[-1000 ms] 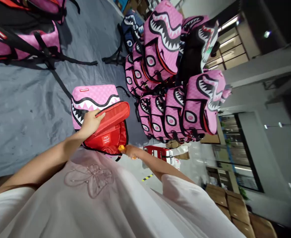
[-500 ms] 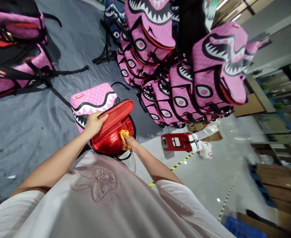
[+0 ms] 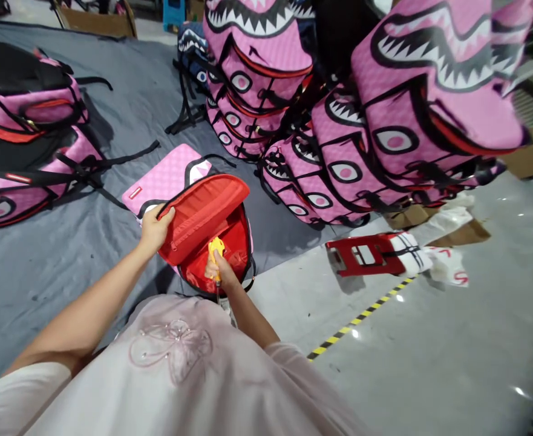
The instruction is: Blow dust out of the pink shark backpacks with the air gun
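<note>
A pink backpack (image 3: 169, 175) with a shark-mouth print lies on the grey sheet, its red-lined compartment unzipped. My left hand (image 3: 155, 230) grips the edge of the lifted red flap (image 3: 209, 212) and holds it up. In my right hand (image 3: 219, 271) is a yellow tool (image 3: 216, 247) that looks like an air gun, with a metal fitting below and a thin hose trailing toward my body. The tool is at the mouth of the red compartment (image 3: 238, 242); whether its front touches the lining I cannot tell.
Several pink shark-print backpacks (image 3: 343, 172) stand stacked ahead and to the right. More backpacks (image 3: 25, 163) lie at the left. A red and white object (image 3: 366, 254) rests on the floor near yellow-black tape (image 3: 361, 318). Grey sheeting (image 3: 57, 272) extends to the left.
The flap is tilted further back, and my left hand has moved slightly left with it. My right hand and the yellow tool have shifted left. The camera view has turned.
</note>
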{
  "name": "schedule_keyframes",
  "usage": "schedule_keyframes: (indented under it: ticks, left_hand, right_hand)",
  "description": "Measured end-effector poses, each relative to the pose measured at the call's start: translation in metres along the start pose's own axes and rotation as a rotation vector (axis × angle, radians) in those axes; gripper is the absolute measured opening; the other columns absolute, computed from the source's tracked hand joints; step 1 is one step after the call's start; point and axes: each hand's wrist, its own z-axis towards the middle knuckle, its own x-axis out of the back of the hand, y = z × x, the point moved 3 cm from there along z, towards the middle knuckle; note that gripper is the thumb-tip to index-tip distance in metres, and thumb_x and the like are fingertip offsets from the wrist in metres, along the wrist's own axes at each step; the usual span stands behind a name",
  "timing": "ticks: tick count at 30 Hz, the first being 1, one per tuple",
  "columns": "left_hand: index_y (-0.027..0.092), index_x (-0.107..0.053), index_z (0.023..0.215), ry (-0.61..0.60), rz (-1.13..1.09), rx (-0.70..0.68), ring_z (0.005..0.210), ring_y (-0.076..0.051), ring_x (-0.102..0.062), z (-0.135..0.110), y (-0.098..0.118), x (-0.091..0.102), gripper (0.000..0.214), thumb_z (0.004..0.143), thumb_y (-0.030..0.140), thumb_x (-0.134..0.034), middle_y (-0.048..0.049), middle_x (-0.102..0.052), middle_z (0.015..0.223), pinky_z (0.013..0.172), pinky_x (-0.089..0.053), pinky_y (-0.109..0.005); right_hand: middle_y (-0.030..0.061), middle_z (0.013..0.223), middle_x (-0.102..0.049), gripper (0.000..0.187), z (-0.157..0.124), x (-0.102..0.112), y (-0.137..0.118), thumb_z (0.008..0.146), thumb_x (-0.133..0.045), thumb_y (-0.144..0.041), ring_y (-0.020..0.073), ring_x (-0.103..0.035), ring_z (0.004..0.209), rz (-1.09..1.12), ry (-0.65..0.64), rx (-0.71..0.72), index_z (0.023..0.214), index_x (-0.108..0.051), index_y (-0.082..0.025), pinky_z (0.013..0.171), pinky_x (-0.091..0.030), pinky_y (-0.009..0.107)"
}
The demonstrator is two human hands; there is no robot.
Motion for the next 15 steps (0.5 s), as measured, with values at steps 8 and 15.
schedule_keyframes:
  ticks: [8, 15]
  left_hand:
    - [0.014, -0.072, 0.087, -0.079, 0.049, -0.034, 0.074, -0.016, -0.058, 0.004, 0.015, -0.026, 0.03, 0.078, 0.04, -0.059, -0.0025, -0.07, 0.08, 0.072, -0.047, -0.026]
    - [0.015, -0.07, 0.085, -0.078, 0.122, 0.016, 0.073, -0.015, -0.056, 0.012, 0.012, -0.022, 0.029, 0.08, 0.039, -0.055, -0.0009, -0.066, 0.077, 0.069, -0.045, -0.024]
  right_hand:
    - [-0.0101, 0.046, -0.026, 0.053, 0.017, 0.015, -0.013, 0.089, -0.057, -0.067, 0.0079, -0.031, 0.04, -0.215, 0.254, -0.001, 0.068, -0.032, -0.025, 0.042, -0.036, 0.019]
    - [-0.0073, 0.049, -0.025, 0.049, 0.01, 0.02, -0.008, 0.097, -0.042, -0.063, 0.0105, -0.033, 0.043, -0.325, 0.204, -0.083, 0.068, -0.033, -0.024, 0.048, -0.041, 0.022]
